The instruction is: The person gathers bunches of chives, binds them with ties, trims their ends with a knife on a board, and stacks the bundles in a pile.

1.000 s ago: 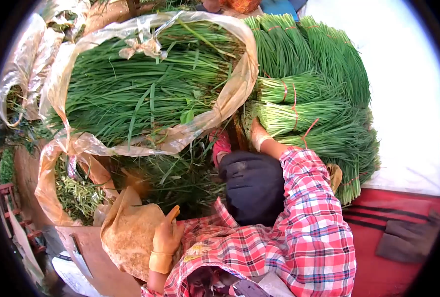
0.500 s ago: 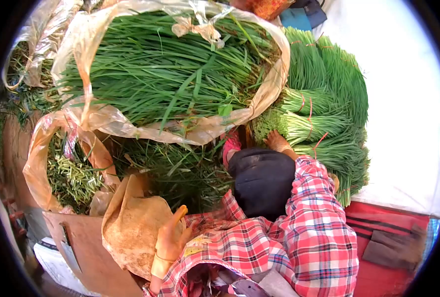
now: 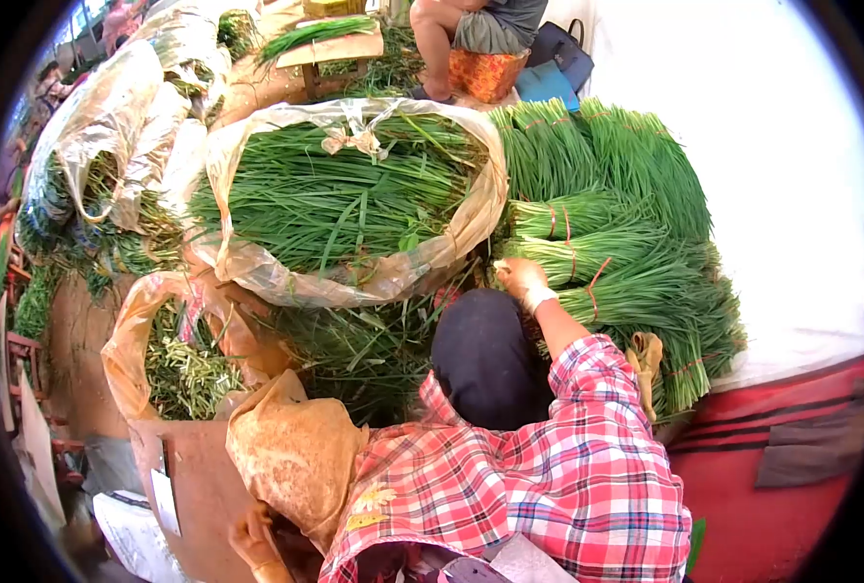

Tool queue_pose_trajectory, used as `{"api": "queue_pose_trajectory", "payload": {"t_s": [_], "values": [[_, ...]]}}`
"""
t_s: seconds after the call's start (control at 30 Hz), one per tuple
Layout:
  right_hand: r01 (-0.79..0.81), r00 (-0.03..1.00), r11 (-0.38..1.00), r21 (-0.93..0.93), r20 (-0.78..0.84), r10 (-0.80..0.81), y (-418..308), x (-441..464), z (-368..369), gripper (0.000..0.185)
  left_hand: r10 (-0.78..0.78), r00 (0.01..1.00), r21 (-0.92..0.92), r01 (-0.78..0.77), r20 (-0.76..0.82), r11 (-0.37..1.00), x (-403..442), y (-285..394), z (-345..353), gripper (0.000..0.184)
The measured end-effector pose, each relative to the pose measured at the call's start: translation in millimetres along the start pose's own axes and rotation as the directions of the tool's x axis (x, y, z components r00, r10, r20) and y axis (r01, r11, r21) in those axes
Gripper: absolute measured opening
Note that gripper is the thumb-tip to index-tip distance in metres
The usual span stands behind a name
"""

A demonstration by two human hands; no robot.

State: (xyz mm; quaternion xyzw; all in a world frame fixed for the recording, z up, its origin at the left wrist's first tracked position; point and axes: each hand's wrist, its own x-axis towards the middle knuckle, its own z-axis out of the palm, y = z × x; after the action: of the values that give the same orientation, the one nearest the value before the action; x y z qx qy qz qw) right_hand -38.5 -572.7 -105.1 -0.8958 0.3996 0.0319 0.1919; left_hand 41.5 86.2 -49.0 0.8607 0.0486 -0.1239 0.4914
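My right hand (image 3: 524, 282) reaches past the dark cloth-covered knee (image 3: 490, 360) to the pale cut ends of the garlic chive bundles (image 3: 607, 248). Its fingers are curled in against the stems; whatever they grip is hidden. Red bands tie these bundles, which are stacked with leaves pointing right. My left hand (image 3: 255, 544) is low at the left, beside a stained tan cloth (image 3: 296, 452). Loosely bent, slightly blurred fingers show there, with nothing visible in them. Loose green leaves (image 3: 374, 340) lie between the knee and a large plastic bag (image 3: 490, 185) of chives.
A smaller plastic bag (image 3: 121, 345) of cut stem pieces stands at the left, near a brown board (image 3: 194, 505). More filled bags (image 3: 111, 107) are behind it. Another person (image 3: 495, 24) sits at the back beside a low bench (image 3: 335, 47). White sheeting (image 3: 782, 194) lies right.
The view has tilted up, showing the bench and seated person. My left hand has moved down and left, away from the tan cloth's front. My right hand's fingers have curled at the stem ends.
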Motion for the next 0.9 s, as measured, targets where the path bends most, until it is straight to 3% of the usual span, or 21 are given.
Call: {"api": "queue_pose_trajectory", "payload": {"t_s": [0.03, 0.07, 0.17, 0.2, 0.3, 0.33, 0.4, 0.43, 0.47, 0.57, 0.6, 0.63, 0.67, 0.7, 0.73, 0.8, 0.83, 0.9], "values": [[-0.033, 0.999, 0.999, -0.008, 0.037, 0.033, 2, -1, -10, 0.032, -0.115, 0.993, -0.027, 0.115, 0.016, 0.993, -9, -59, -14, 0.024], [-0.070, 0.995, 0.997, -0.016, 0.071, 0.071, 6, -7, -20, 0.032, -0.138, 0.988, 0.205, 0.123, 0.064, 0.971, -37, -51, -14, 0.023], [-0.176, 0.974, 0.974, 0.142, 0.168, 0.151, 32, -51, -26, 0.035, -0.250, 0.936, 0.426, 0.127, 0.247, 0.896, -75, -81, 21, 0.020], [-0.294, 0.946, 0.886, 0.358, 0.238, 0.218, 66, -61, -11, 0.034, -0.284, 0.915, 0.454, 0.131, 0.287, 0.881, -81, -90, 33, 0.019], [-0.598, 0.793, 0.638, 0.484, 0.471, 0.386, 109, -122, -38, 0.041, -0.331, 0.866, 0.501, 0.111, 0.375, 0.858, -85, -129, 47, 0.016], [-0.593, 0.801, 0.373, 0.713, 0.480, 0.357, 140, -140, -32, 0.026, -0.347, 0.856, 0.522, 0.109, 0.383, 0.846, -93, -143, 45, 0.016], [-0.607, 0.791, 0.247, 0.755, 0.543, 0.283, 180, -154, -39, 0.028, -0.352, 0.842, 0.571, 0.065, 0.410, 0.819, -115, -164, 39, 0.014], [-0.627, 0.757, 0.225, 0.746, 0.516, 0.401, 192, -148, -36, 0.032, -0.346, 0.836, 0.608, 0.019, 0.426, 0.794, -130, -176, 36, 0.013], [-0.548, 0.793, 0.223, 0.806, 0.415, 0.447, 171, -151, -47, 0.035, -0.330, 0.829, 0.650, -0.052, 0.451, 0.758, -141, -186, 32, 0.012], [-0.351, 0.898, 0.276, 0.895, 0.239, 0.368, 155, -95, -64, 0.048, -0.298, 0.826, 0.756, -0.215, 0.479, 0.618, -188, -223, 20, 0.010], [-0.266, 0.910, 0.273, 0.924, 0.147, 0.388, 126, -85, -83, 0.050, -0.330, 0.846, 0.784, -0.154, 0.420, 0.601, -203, -230, 16, 0.009], [-0.212, 0.945, 0.411, 0.887, 0.079, 0.317, 80, -76, -108, 0.049, -0.419, 0.866, 0.773, 0.060, 0.275, 0.631, -218, -250, 17, 0.012], [-0.139, 0.968, 0.526, 0.839, 0.005, 0.249, 33, -74, -130, 0.049, -0.557, 0.828, 0.672, 0.381, 0.056, 0.635, -231, -266, 21, 0.015], [-0.026, 0.987, 0.654, 0.756, -0.082, 0.135, -11, -74, -144, 0.051, -0.677, 0.724, 0.457, 0.650, -0.130, 0.607, -247, -275, 28, 0.020], [0.095, 0.990, 0.740, 0.666, -0.138, -0.003, -39, -64, -137, 0.053, -0.756, 0.611, 0.231, 0.790, -0.232, 0.568, -265, -285, 39, 0.024], [0.185, 0.981, 0.787, 0.588, -0.160, -0.112, -101, -57, -127, 0.050, -0.920, 0.370, -0.331, 0.859, -0.129, 0.392, -263, -237, 35, 0.021], [0.208, 0.977, 0.774, 0.599, -0.095, -0.189, -121, -48, -117, 0.049, -0.909, 0.393, -0.451, 0.793, -0.136, 0.410, -263, -209, 39, 0.015], [0.210, 0.960, 0.753, 0.623, 0.017, -0.281, -156, -44, -94, 0.047, -0.942, 0.321, -0.524, 0.789, -0.097, 0.322, -273, -226, 58, 0.019]]}}
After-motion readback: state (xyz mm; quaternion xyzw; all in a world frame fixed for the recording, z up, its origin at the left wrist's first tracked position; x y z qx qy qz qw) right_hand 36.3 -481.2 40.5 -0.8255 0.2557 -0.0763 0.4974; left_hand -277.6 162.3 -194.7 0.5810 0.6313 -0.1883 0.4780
